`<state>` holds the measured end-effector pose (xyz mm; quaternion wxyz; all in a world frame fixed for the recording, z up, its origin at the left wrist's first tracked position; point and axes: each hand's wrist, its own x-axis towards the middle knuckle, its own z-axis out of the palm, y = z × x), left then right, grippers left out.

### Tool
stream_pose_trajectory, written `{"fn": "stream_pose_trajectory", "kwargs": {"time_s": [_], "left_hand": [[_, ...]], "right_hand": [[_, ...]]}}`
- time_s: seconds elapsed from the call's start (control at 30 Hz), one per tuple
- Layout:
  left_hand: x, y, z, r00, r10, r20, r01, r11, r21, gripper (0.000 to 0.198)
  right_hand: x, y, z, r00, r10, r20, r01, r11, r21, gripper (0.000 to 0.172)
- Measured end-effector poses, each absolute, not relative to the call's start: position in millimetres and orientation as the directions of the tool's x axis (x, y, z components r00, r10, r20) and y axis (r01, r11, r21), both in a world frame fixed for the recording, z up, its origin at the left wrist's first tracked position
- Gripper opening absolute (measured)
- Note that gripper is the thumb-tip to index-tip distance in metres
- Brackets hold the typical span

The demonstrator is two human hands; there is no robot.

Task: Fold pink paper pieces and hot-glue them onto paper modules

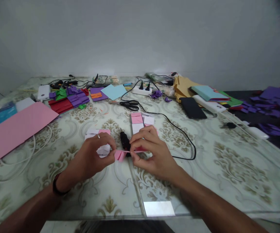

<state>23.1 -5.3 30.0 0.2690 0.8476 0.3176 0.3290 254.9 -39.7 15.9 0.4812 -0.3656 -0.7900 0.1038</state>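
Note:
Both hands pinch one small folded pink paper piece (120, 155) just above the table's near middle. My left hand (93, 157), with a ring and a dark wristband, grips its left end. My right hand (149, 152) grips the right end, where the paper runs out as a thin strip. Right behind the paper lies a black glue gun (124, 139) with its cable trailing right. Folded pink and white paper squares (140, 121) sit beyond my right hand, and more white and pink folds (97, 132) lie behind my left hand.
A large pink sheet (13, 129) lies at the left. Black scissors (129, 104), a white power strip (142, 91), a light blue sheet (114, 91), purple, red and green paper stacks (69, 98), a black phone (192, 107) and coloured paper piles (208, 94) line the back.

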Motion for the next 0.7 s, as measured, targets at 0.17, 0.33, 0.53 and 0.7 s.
{"fn": "stream_pose_trajectory", "kwargs": {"time_s": [0.17,0.33,0.53,0.7], "left_hand": [[27,-11,27,0.624,0.697,0.354,0.356,-0.656,0.665,0.018],[32,-16,21,0.634,0.673,0.381,0.327,-0.68,0.657,0.014],[31,-16,20,0.615,0.67,0.415,0.303,-0.687,0.661,0.013],[33,-18,21,0.625,0.642,0.445,0.279,-0.715,0.641,0.015]], "right_hand": [[249,-42,10,-0.287,0.714,0.638,0.449,0.689,-0.569,0.015],[246,-44,5,-0.293,0.723,0.626,0.436,0.684,-0.586,0.014],[247,-44,6,-0.31,0.718,0.623,0.424,0.691,-0.586,0.014],[246,-45,7,-0.317,0.724,0.613,0.419,0.686,-0.594,0.015]]}}
